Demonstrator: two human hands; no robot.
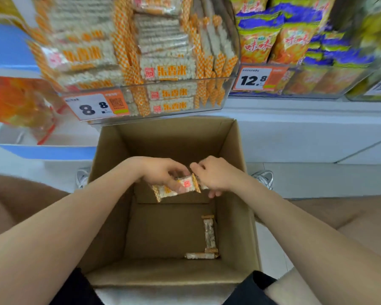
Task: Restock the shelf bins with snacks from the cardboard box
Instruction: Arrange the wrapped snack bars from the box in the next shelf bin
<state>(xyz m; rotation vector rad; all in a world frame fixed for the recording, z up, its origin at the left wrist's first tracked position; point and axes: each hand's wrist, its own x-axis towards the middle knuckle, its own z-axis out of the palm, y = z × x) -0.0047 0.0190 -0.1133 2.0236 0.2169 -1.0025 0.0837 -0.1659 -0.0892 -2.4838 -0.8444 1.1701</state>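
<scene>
**Nearly done: the box is almost empty and a handful is in your grip**

Right now both of your hands are down inside the cardboard box [110, 194], meeting over its far half. Your left hand [161, 172] is curled around a small stack of snack packets [186, 184], thumb on top and fingers beneath. One packet sticks out below it, towards your left forearm. Your right hand [216, 176] is also curled, closing on the orange crimped end of the same stack. How many packets it holds is hidden under the fingers.

As for what remains, only two loose packets show on the box floor, nearer to you than your hands and under your right forearm. One upright packet [209, 233] leans against the side wall. One flat packet [199, 256] lies along the near wall, touching the first at the corner.

Beyond your hands, the clear shelf bin [185, 113] is already heaped above its rim with the same rice snack. By my reading the restock is in its last stretch. You have this handful to lift and drop in, then those two stragglers to collect. Space on top of the heap looks tight.
</scene>
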